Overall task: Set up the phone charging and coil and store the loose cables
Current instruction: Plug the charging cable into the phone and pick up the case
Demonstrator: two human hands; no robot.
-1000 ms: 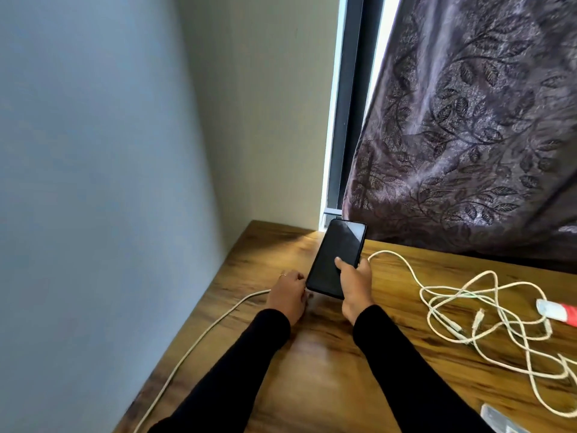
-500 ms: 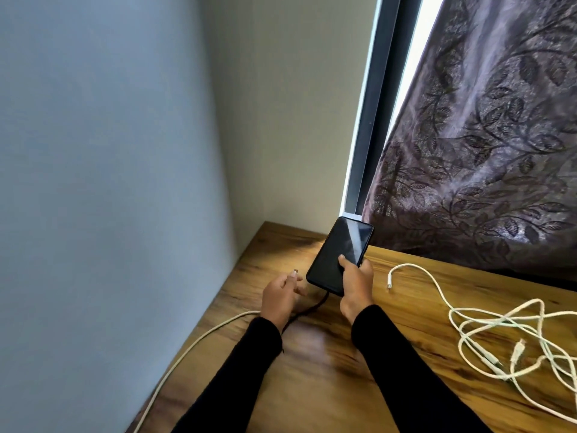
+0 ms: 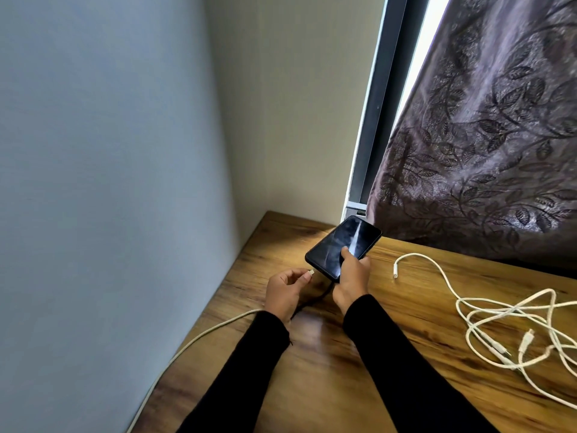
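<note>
My right hand [image 3: 352, 278] grips the phone [image 3: 342, 245], tilted up off the bench [image 3: 327, 379]; my left hand [image 3: 285, 292], just beside the phone, pinches the charging cable's plug [image 3: 310, 272]. The risk I see — a skewed plug jamming at the port, or the phone slipping. One phone; right of it a tangle of white cables [image 3: 515, 326], seemingly two or three.

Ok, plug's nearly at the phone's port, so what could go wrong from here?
1. The left hand pinches only the tip of the plug, which is still apart from the phone; a skewed push could miss or scrape the port.
2. The right hand holds the phone tilted above the table by its lower end; pushing the plug in might shift it.
3. The loose white cables lie tangled nearby and may snag a sleeve.
</note>
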